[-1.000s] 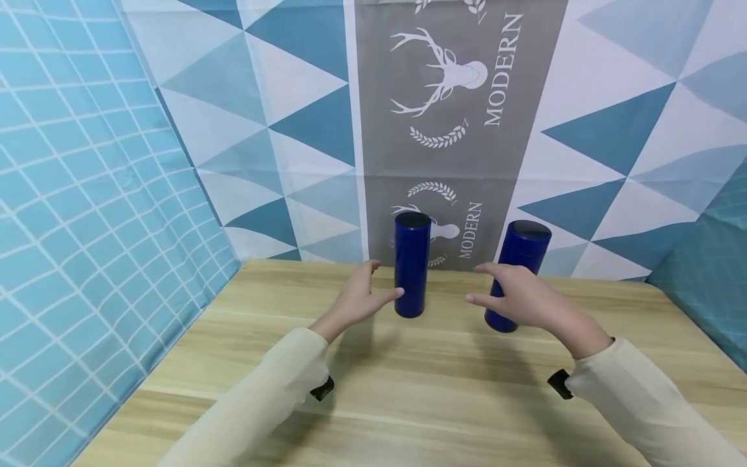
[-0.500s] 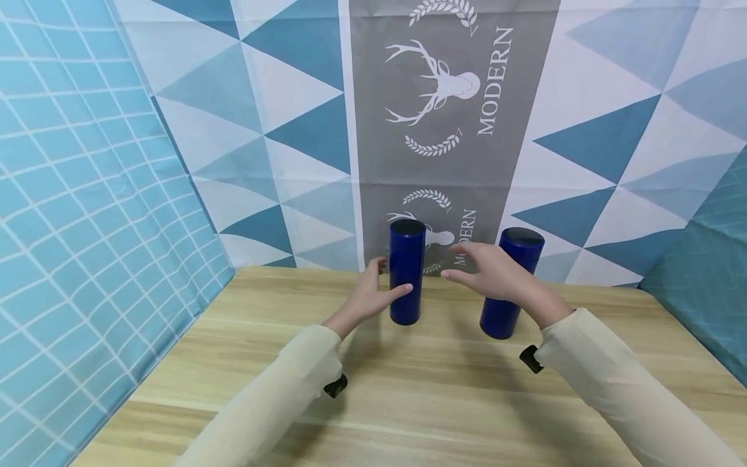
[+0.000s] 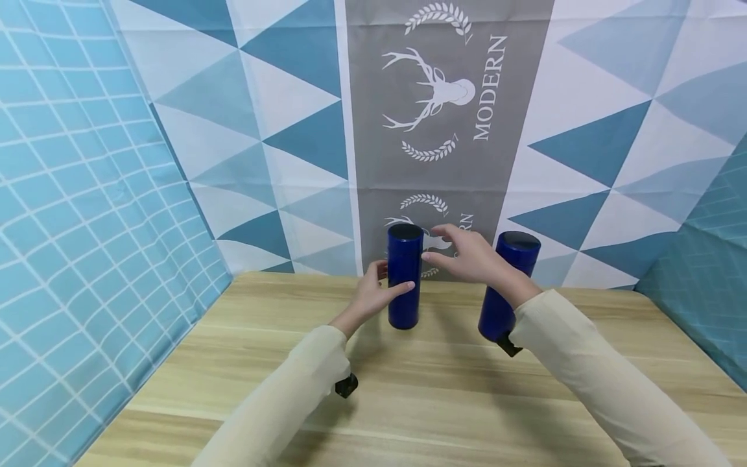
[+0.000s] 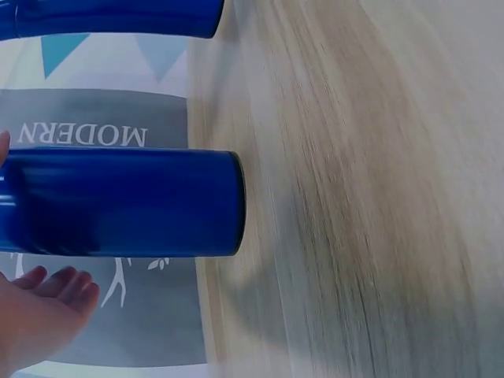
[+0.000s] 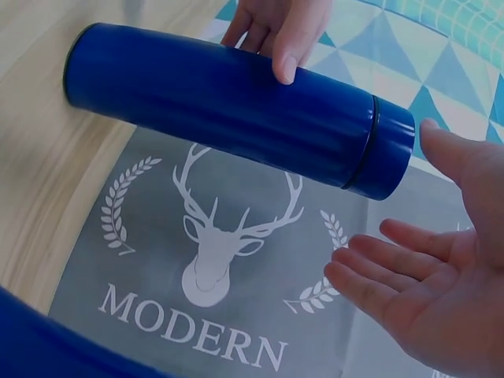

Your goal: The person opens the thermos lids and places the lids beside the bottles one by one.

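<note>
A dark blue thermos (image 3: 404,263) stands upright on the wooden table. My left hand (image 3: 371,295) is around its left side, thumb across the front and fingers behind. In the left wrist view a gap shows between those fingers (image 4: 79,295) and the thermos. My right hand (image 3: 467,256) is spread beside the top; in the right wrist view its thumb (image 5: 445,150) is right at the cap (image 5: 387,150), the other fingers stretched below it. Farther right stands a second blue thermos (image 3: 493,314), partly hidden behind my right forearm.
A patterned cloth (image 3: 303,130) with triangles and a grey deer panel hangs behind the table (image 3: 420,402). Blue grid cloth (image 3: 76,194) covers the left side, teal cloth (image 3: 700,259) the right. Black straps (image 3: 347,385) show at the wrists.
My right hand has moved left, from in front of the right thermos to the top of the left one. My left hand has come farther around the left thermos. The view has tilted slightly.
</note>
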The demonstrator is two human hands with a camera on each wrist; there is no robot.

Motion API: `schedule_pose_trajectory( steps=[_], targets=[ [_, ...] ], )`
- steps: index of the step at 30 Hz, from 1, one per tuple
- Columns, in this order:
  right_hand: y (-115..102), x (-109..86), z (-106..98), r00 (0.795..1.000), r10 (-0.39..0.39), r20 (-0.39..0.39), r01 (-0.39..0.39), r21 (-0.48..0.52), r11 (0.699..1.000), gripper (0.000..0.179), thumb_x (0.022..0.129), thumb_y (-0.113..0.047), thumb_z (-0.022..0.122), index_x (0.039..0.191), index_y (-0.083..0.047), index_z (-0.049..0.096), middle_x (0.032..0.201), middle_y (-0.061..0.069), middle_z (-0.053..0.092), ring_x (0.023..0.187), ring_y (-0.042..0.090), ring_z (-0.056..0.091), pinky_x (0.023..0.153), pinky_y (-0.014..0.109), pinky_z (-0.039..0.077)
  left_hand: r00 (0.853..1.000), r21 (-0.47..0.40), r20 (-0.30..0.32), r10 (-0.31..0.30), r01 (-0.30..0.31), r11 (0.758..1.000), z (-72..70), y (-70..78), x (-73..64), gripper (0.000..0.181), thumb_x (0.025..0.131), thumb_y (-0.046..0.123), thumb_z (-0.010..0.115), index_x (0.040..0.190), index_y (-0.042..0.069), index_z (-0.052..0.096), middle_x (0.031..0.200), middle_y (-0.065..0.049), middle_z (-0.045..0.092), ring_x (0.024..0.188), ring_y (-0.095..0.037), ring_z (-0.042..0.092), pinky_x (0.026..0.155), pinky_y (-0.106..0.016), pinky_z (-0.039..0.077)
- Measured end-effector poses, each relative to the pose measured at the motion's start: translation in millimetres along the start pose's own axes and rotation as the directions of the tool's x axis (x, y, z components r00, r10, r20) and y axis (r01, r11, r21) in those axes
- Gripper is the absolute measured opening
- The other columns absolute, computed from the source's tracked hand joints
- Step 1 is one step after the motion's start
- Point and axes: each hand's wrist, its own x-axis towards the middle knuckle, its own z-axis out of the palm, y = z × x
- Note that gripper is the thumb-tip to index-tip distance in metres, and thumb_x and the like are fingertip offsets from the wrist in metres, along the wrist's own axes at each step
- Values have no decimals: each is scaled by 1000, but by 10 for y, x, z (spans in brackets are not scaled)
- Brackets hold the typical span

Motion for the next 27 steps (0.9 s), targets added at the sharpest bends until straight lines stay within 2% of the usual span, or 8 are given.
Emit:
schedule_pose_trajectory(
  steps=[5, 12, 20, 27],
  targets=[
    [-25, 94, 57, 1000, 9, 7, -9, 60, 998, 70, 91, -45, 61, 145, -7, 37, 144, 20, 48, 130, 37, 51, 103, 53, 46, 1000, -33, -12, -27, 27, 999, 39, -33, -1, 84, 76, 39, 78, 141, 6, 37, 137, -15, 52, 128, -31, 49, 109, -49, 41],
    [-84, 202, 107, 1000, 16, 26, -20, 133, 991, 73, 91, -46, 62, 148, -9, 33, 147, 19, 46, 134, 35, 47, 106, 50, 45, 999, -41, -47, -2, 0, 999, 118, -70, 33, 81, 75, 33, 80, 138, 3, 39, 134, -17, 55, 125, -32, 51, 108, -48, 42],
    [-212, 324, 127, 999, 30, 28, -34, 167, 985, 78, 89, -47, 64, 150, -12, 30, 149, 16, 44, 135, 35, 46, 107, 52, 44, 999, -86, -44, -17, 13, 996, 143, -94, 59, 81, 74, 29, 82, 138, 4, 38, 134, -17, 54, 124, -32, 52, 107, -49, 42],
    [-214, 390, 176, 997, 71, 30, -75, 203, 976, 80, 87, -44, 67, 149, -8, 30, 147, 19, 45, 134, 36, 46, 108, 52, 43, 999, -54, -20, -32, 31, 998, 193, -195, 33, 84, 73, 30, 82, 139, 2, 37, 134, -19, 53, 124, -33, 53, 106, -51, 44]
  ],
)
